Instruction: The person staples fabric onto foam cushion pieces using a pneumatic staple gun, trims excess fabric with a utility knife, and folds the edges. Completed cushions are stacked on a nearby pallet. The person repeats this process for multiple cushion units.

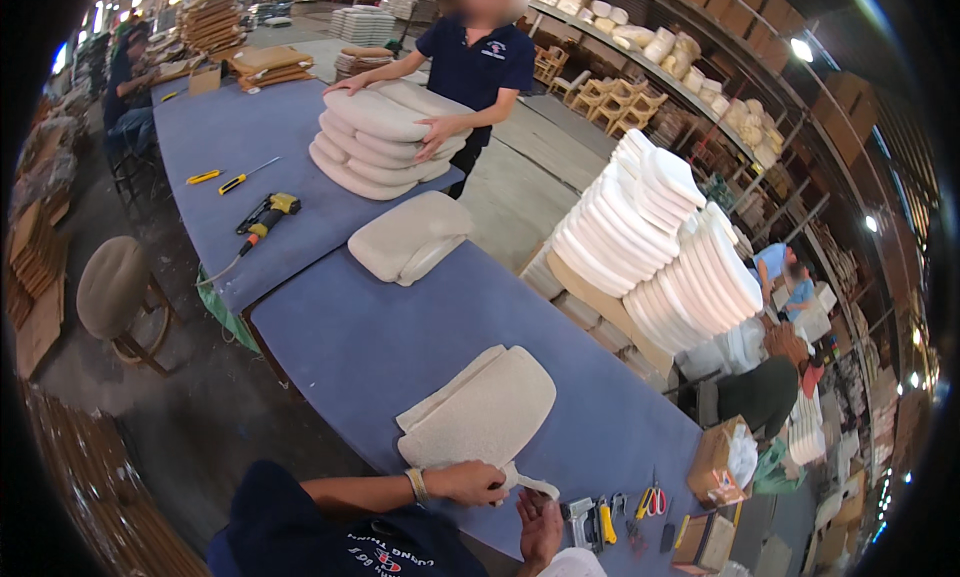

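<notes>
A beige upholstered cushion (485, 407) lies at the near end of the blue table, with a folded flap along its left side. At its lower edge, my left hand (468, 482) is closed on a pale fabric strip (537, 486), which curls off to the right. My right hand (541, 525) is just below the strip's loose end, palm turned up and fingers apart, apparently holding nothing. A second beige cushion (412, 237) rests farther up the table.
Right of my right hand lie a staple gun (580, 524), a yellow-handled tool (607, 522), scissors (652, 501) and cardboard boxes (722, 462). Across the blue table (340, 322), a person (475, 67) holds stacked cushions (375, 142). A pneumatic gun (268, 214) and screwdrivers (235, 183) lie left of them.
</notes>
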The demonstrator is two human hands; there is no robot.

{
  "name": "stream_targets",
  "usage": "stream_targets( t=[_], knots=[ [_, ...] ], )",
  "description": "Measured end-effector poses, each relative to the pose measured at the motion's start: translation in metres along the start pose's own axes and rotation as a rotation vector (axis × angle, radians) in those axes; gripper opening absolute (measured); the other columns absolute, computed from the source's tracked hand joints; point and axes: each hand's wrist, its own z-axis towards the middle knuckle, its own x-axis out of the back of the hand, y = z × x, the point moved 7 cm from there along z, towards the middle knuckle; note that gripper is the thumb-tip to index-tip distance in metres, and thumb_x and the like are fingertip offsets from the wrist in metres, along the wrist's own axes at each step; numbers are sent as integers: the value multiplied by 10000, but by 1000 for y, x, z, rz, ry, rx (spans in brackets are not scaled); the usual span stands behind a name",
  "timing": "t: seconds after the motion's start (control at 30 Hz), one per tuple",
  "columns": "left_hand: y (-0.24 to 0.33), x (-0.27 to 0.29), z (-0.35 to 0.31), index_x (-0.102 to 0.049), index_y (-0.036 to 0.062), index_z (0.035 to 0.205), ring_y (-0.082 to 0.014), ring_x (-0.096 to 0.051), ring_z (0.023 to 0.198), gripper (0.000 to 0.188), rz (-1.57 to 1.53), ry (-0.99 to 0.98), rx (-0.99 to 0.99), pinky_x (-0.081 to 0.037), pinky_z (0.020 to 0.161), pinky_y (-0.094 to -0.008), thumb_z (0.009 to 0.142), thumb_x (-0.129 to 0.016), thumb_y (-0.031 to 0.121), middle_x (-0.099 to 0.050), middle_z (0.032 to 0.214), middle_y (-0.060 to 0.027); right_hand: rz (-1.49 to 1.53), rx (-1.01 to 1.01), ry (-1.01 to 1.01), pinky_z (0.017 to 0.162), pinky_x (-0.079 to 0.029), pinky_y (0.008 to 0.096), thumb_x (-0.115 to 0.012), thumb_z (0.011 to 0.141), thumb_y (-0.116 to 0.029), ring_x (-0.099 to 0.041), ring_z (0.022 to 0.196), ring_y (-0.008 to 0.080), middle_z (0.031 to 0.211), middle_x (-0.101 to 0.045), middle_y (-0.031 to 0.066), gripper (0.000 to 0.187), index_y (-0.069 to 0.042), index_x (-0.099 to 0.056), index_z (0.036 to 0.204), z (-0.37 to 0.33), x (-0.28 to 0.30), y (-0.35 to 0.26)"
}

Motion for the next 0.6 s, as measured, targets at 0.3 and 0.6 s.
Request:
stream_targets(
  t=[0.3, 0.6],
  knots=[
    [-4, -88, -16, -636, -46, 1134, -226, -744, 733, 346, -310, -489, 79, -566, 670, -403, 1009, -584, 273, -750, 925, -138, -453, -60, -148, 567, -482, 251, -527, 1092, -314, -595, 638, 103, 860, -676, 37, 303, -45, -635, 1180, -30, 9, 57],
    [-25, -109, 12, -577, 37, 1383, -154, -691, 771, 477, -263, -515, -39, -536, 749, -329, 1009, -639, 326, -725, 869, -66, -431, 103, 660, 385, -438, 281, -462, 1088, -244, -555, 446, 135, 779, -694, 106, 270, -39, -593, 1205, -91, 198, 48]
  ],
)
